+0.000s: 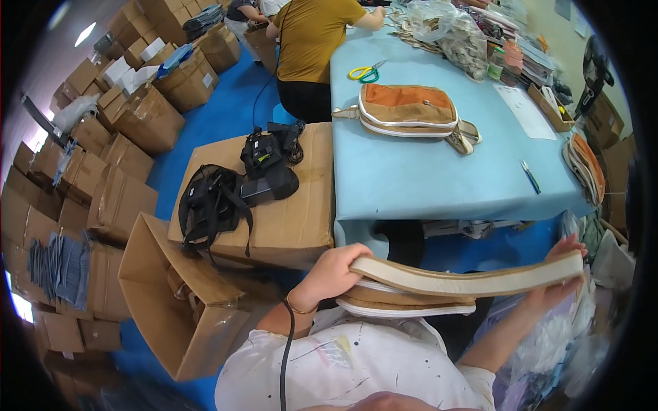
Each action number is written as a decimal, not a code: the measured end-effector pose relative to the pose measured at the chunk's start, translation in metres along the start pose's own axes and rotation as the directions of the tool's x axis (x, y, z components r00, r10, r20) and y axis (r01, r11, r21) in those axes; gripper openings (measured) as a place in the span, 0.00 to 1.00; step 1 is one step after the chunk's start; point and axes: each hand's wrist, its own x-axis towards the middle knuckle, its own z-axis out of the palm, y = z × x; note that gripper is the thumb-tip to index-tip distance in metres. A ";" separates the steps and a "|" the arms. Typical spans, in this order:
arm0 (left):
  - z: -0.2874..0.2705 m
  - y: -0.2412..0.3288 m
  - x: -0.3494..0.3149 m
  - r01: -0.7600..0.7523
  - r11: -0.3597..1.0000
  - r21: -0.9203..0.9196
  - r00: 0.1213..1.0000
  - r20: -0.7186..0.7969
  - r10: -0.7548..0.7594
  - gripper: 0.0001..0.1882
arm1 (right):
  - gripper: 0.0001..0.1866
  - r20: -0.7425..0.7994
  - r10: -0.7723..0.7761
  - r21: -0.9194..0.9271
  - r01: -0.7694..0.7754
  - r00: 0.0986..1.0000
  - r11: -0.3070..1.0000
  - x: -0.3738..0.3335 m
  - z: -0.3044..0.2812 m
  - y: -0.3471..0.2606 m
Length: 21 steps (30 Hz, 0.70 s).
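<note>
Stretched between my two hands is a flat cream strap (466,281) with tan edges. My left hand (334,272) is closed around its left end, next to a tan bag (411,301) with white zipper trim near my lap. At the strap's right end, my right hand (566,264) holds it against the palm, with fingertips reaching past the upper edge. The strap covers part of the bag and of the right hand. On the table ahead lies an orange and tan bag (409,109) with its own strap (463,137).
The blue-covered table (439,185) bears yellow-and-green-handled scissors (367,72), small snips (530,177) and folded orange pieces (585,168). Black gear (264,164) sits on a carton (312,198) to the left, beside an open carton (178,301). A person in mustard (315,41) sits beyond.
</note>
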 end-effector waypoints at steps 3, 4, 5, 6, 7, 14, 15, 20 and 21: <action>0.004 -0.004 0.005 0.093 0.992 -0.083 0.976 0.204 -0.075 0.12 | 0.20 -0.130 -0.044 -0.114 0.029 0.991 0.993 0.008 -0.018 -0.004; 0.001 -0.001 0.006 0.252 0.938 -0.237 0.940 0.290 -0.179 0.14 | 0.20 -0.135 0.000 -0.195 -0.026 0.991 0.981 0.010 -0.028 -0.003; 0.001 -0.010 0.005 0.232 0.882 -0.410 0.944 0.312 -0.103 0.18 | 0.18 -0.146 0.009 -0.144 -0.030 0.989 0.989 0.011 -0.034 0.001; -0.002 -0.011 0.007 0.228 0.840 -0.493 0.937 0.345 -0.052 0.21 | 0.17 -0.100 0.034 -0.097 -0.043 0.994 0.994 0.013 -0.034 0.008; -0.001 -0.010 0.011 0.209 0.785 -0.583 0.940 0.342 0.003 0.21 | 0.19 -0.078 0.043 -0.057 -0.048 0.996 0.997 0.013 -0.030 0.017; 0.018 -0.017 0.056 0.491 0.631 -0.600 0.790 0.613 -0.032 0.19 | 0.35 0.163 0.167 -0.945 0.106 0.972 0.310 -0.044 0.019 0.124; 0.022 -0.016 0.057 0.470 0.636 -0.612 0.783 0.621 0.019 0.19 | 0.32 0.301 0.372 -0.953 0.269 0.878 0.138 -0.046 0.021 0.127; 0.037 -0.014 0.054 0.531 0.466 -0.708 0.792 0.610 0.024 0.28 | 0.33 0.326 0.732 -0.823 0.561 0.597 -0.091 -0.078 0.031 0.160; 0.036 -0.014 0.052 0.521 0.390 -0.760 0.808 0.586 0.064 0.27 | 0.32 0.349 0.693 -0.841 0.537 0.631 -0.066 -0.075 0.027 0.159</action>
